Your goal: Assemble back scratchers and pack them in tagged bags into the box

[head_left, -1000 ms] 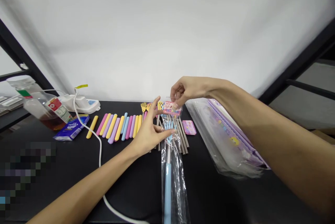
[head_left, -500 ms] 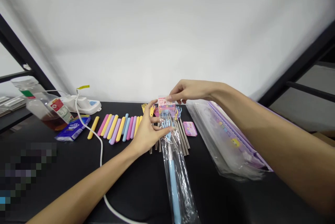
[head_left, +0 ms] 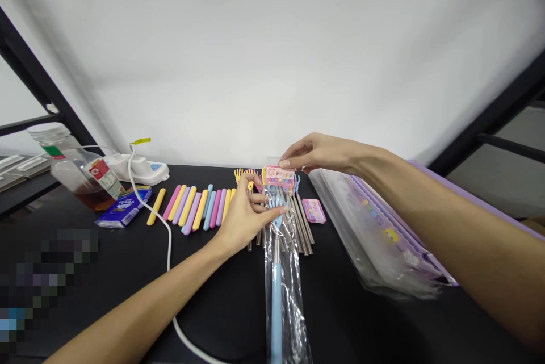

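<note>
Here's the light-blue scratcher (head_left: 276, 307), lying lengthwise at the middle of the bench (head_left: 221, 301) inside a long clear bag (head_left: 296, 307), its claw end far, its handle running off the near edge of view. A pink card (head_left: 279, 175) sits at the bag's far end. The left hand (head_left: 251, 210) is half curled, thumb and fingers closed on the bag around the claw. The right hand (head_left: 309, 154) comes in from the right, thumb and fingers pinched together at the card's top edge; whether it grips the bag's film too, I can't tell.

Crowded beneath: metal rods (head_left: 305, 233) fan out under the bag, partly hidden by it, with small yellow claw heads (head_left: 239, 174) on the far left of that pile. Just right, a second card (head_left: 314, 211) lies flat. Farther right, a stack of printed clear sleeves (head_left: 378, 245) slants nearer, the right forearm crossing above it.

To the left, a row of coloured handles (head_left: 197, 210), its right end masked by the left hand; a yellow handle (head_left: 156, 206) lies apart. A white cable (head_left: 169, 250) loops past, crossing the blue packet (head_left: 121, 210). Beyond them, a power strip (head_left: 149, 172) and a tilted jar (head_left: 80, 179).
</note>
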{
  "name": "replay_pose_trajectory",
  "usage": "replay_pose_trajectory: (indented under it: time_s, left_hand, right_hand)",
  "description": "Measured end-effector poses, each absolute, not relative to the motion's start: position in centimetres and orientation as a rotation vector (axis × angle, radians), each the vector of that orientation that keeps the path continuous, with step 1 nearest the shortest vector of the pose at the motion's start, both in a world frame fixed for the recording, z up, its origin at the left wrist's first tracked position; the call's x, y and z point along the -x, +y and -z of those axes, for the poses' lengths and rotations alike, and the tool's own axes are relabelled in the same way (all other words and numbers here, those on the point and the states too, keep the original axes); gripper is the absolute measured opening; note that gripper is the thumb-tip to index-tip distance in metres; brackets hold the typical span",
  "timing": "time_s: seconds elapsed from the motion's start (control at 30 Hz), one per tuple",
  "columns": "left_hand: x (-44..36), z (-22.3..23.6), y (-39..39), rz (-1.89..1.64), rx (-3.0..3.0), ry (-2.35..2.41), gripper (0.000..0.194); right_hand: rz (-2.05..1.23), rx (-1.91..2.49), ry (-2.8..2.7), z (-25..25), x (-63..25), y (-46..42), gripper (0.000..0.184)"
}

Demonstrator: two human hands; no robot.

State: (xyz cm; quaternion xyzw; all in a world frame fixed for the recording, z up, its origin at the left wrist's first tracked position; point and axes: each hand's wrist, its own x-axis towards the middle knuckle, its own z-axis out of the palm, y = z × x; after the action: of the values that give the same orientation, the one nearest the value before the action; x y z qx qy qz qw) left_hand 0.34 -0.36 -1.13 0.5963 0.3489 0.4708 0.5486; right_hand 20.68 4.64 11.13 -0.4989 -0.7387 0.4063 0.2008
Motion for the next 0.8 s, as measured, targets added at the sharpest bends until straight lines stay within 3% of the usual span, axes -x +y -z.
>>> replay_pose_trajectory:
  time_s: [0.17,0.47,0.8]
  left_hand:
    - [-0.4,1.0,-0.4,-1.094,-1.437,0.839,0.064]
    - [-0.3,1.1,-0.3,-1.07,-1.438,0.864,0.064]
    - [-0.4,0.9,-0.5,-1.074,-1.426,0.839,0.062]
  right_hand:
    - [-1.087,1.367,-2.243,-11.4,-20.1,4.1,0.036]
    - [-1.046,1.402,-2.083,-10.3,-19.8,4.9,0.018]
    - [-1.101,1.423,-2.099,-10.0,-19.8,4.7,0.021]
